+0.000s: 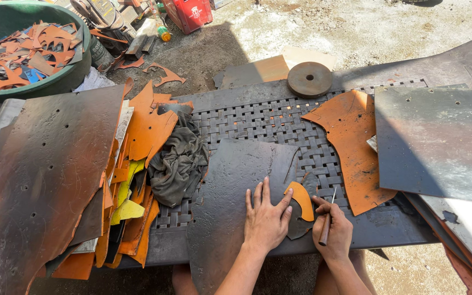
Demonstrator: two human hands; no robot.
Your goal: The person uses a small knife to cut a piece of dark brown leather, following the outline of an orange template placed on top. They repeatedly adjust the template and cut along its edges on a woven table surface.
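My left hand (266, 217) lies flat with fingers spread on a large dark leather sheet (230, 191) that rests on the black woven table (258, 123). Its thumb presses the edge of a small curved orange pattern piece (303, 199) lying on the dark sheet. My right hand (332, 229) grips a thin knife (326, 224) held nearly upright, its tip beside the orange piece's right edge.
A big orange leather piece (353, 145) lies right of the hands. A dark rag (177, 161) and a pile of orange and yellow scraps (132, 180) sit left. Large dark boards (39, 180), (438, 139) flank the table. A round metal weight (309, 79) and green scrap tub (28, 49) stand behind.
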